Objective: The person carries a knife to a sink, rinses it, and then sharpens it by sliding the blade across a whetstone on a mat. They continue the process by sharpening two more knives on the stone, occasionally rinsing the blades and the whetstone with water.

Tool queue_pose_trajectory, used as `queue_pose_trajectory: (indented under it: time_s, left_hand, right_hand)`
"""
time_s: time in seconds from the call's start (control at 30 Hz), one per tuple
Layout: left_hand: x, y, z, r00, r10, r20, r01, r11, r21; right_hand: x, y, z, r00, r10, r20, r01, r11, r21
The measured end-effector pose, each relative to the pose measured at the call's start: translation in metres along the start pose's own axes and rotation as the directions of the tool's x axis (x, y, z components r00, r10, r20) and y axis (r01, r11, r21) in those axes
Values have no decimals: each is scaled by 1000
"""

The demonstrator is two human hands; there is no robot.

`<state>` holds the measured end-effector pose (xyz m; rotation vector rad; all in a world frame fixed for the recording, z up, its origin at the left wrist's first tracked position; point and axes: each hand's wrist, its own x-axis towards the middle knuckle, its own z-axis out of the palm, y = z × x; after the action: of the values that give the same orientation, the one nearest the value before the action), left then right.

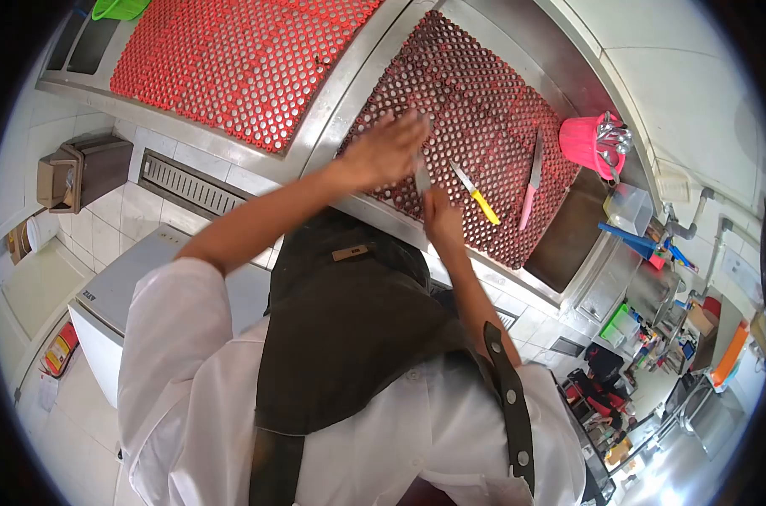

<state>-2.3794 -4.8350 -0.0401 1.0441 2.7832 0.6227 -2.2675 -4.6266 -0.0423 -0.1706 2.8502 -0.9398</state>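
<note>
My right hand (443, 221) is closed round the handle end of a knife; its short grey blade (422, 175) points up toward my left hand. My left hand (387, 150) is just beyond the blade, its fingers smeared by motion. Whether it holds anything I cannot make out. Beneath both hands lies a dark red perforated mat (492, 110) in a steel sink counter. On that mat, to the right of my hands, rest a yellow-handled knife (482, 204) and a larger pink-handled knife (531, 181).
A pink bucket (587, 145) of metal utensils stands at the mat's right end. Beyond the steel divider on the left is a brighter red mat (239, 67). A green basket (120, 8) is at the top left. Clear containers (627, 207) stand past the counter's right end.
</note>
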Motion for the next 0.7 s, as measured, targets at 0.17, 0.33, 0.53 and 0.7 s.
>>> queue_pose_trajectory:
  time_s: [0.17, 0.33, 0.53, 0.7]
  left_hand:
    - [-32, 25, 37, 999, 46, 11, -45, 997, -66]
    - [47, -41, 16, 990, 46, -131, -34, 995, 95]
    - [67, -55, -20, 989, 86, -120, -66, 984, 164]
    - [-20, 19, 13, 998, 16, 54, -16, 1000, 1]
  right_hand:
    - [-39, -2, -5, 993, 91, 80, -90, 996, -8]
    - [72, 21, 5, 999, 6, -52, -9, 998, -58]
    - [96, -8, -13, 994, -59, -95, 60, 998, 1]
    - [-19, 2, 10, 995, 94, 40, -97, 991, 87]
